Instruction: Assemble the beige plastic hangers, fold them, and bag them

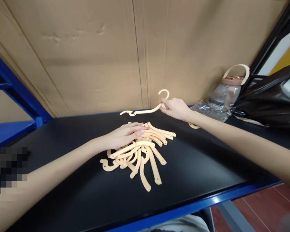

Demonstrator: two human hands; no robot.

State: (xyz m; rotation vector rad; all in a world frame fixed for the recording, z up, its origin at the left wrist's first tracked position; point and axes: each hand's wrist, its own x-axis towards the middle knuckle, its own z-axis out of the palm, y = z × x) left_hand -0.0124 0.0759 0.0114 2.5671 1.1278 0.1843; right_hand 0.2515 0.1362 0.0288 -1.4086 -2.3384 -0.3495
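Observation:
A cream plastic clothes hanger (pixel 147 111) is pinched in my right hand (pixel 175 108) near the base of its hook, above the far side of the black tabletop. One hanger arm reaches out to the left. Its other side is mostly hidden behind my hand and forearm, where a cream curved end (pixel 194 126) shows below the wrist. My left hand (pixel 122 135) lies palm down with fingers stretched out over a heap of loose cream hanger pieces (pixel 132 150). Straight arms and curved hook pieces overlap in that heap, and the fingers cover part of it.
A clear water bottle (pixel 226 91) with a cream handle stands at the back right beside crumpled clear plastic wrap (pixel 207 109). A black bag (pixel 268 96) sits at the right edge. Cardboard (pixel 99 54) walls off the back, and a blue frame (pixel 16 90) rises at left.

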